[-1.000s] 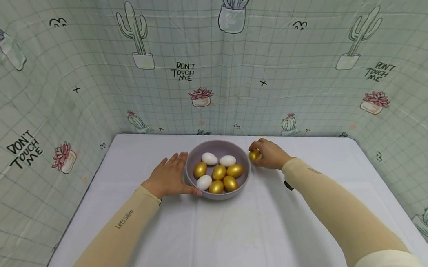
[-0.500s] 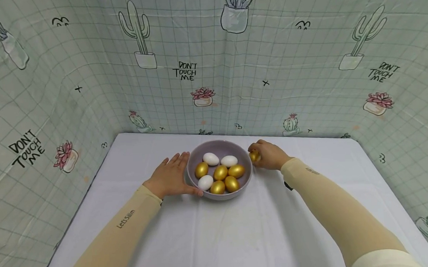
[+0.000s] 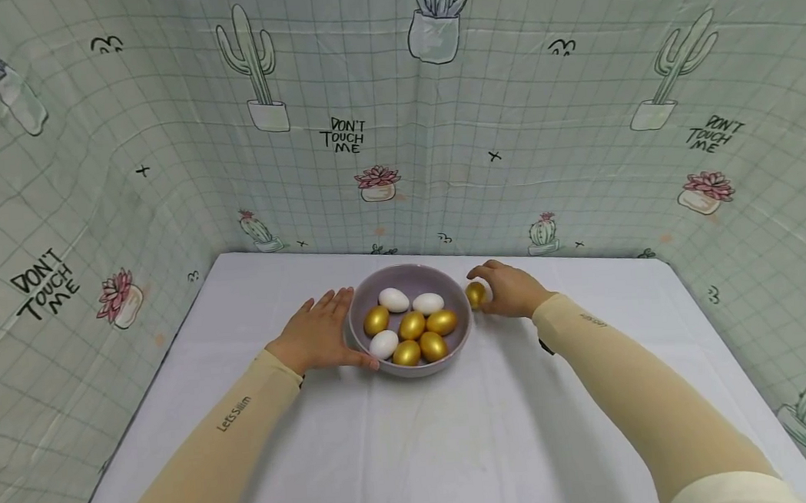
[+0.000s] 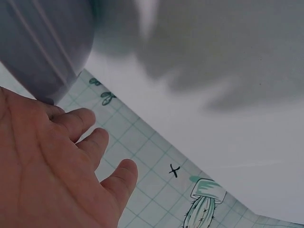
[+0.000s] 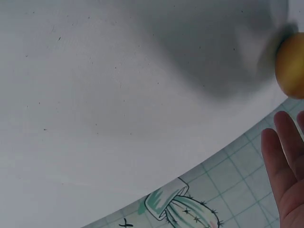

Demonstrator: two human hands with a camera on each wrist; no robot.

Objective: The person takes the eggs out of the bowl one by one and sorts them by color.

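A mauve bowl (image 3: 416, 275) stands on the table, holding three white eggs (image 3: 394, 300) and several golden eggs (image 3: 411, 325). My left hand (image 3: 320, 337) lies along the bowl's left side, fingers straight and spread, thumb at the near rim; the left wrist view shows the fingers beside the bowl wall (image 4: 47, 42). Just outside the bowl's right side, one golden egg (image 3: 476, 295) rests on the table. My right hand (image 3: 512, 289) is around it with loosened fingers. In the right wrist view, the visible fingers (image 5: 273, 147) are straight and apart from the egg (image 5: 292, 66).
White cloth covers the table (image 3: 429, 450), whose far edge runs a short way behind the bowl. A grid-patterned curtain (image 3: 437, 126) with printed cacti surrounds the back and both sides.
My right fingers have loosened from the golden egg they pinched, and more of it shows beside the bowl. The left hand and the bowl stay in place.
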